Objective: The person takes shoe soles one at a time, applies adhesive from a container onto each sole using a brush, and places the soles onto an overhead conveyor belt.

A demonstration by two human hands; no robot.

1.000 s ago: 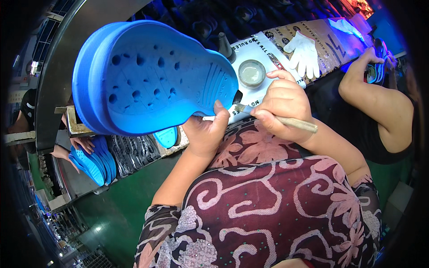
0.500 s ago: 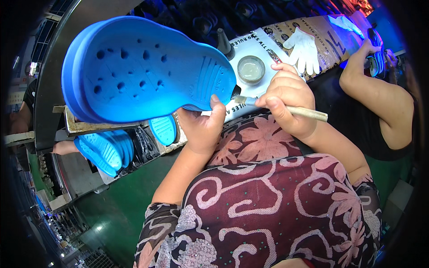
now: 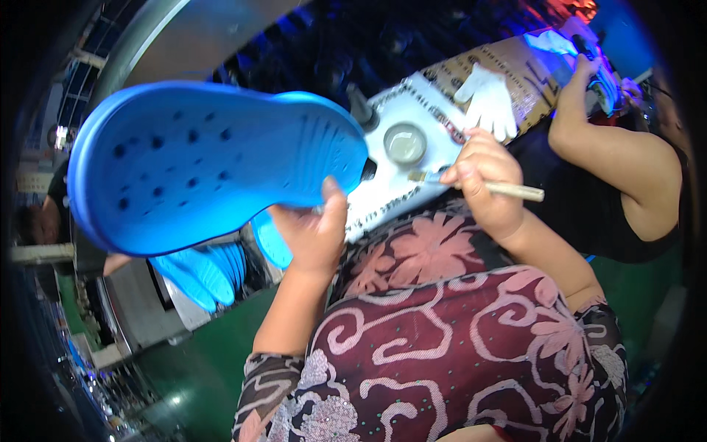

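My left hand [image 3: 313, 228] grips a stack of blue shoe soles [image 3: 243, 166] by the narrow end, thumb on top and fingers underneath. Rows of dark holes dot the wide end of the top sole, and ridges cross its narrow end. A small black patch [image 3: 368, 169] shows at the tip nearest my right hand. In my right hand [image 3: 490, 177] is a paintbrush [image 3: 512, 190] with a pale wooden handle, its bristles pointing left, apart from the soles. Just beyond the bristles stands a round container [image 3: 405, 144] of greyish liquid on a white printed sheet [image 3: 383, 195].
A white glove [image 3: 490, 103] lies on brown cardboard [image 3: 526, 62] beyond the sheet. Next to the container stands a dark cone-shaped object [image 3: 361, 105]. More blue soles [image 3: 202, 276] are stacked at lower left. Another person's arm [image 3: 618, 140] works at the right.
The soles and my left hand have shifted left and down in the picture. The brush, which was at the soles' tip, is now apart from it, near the container.
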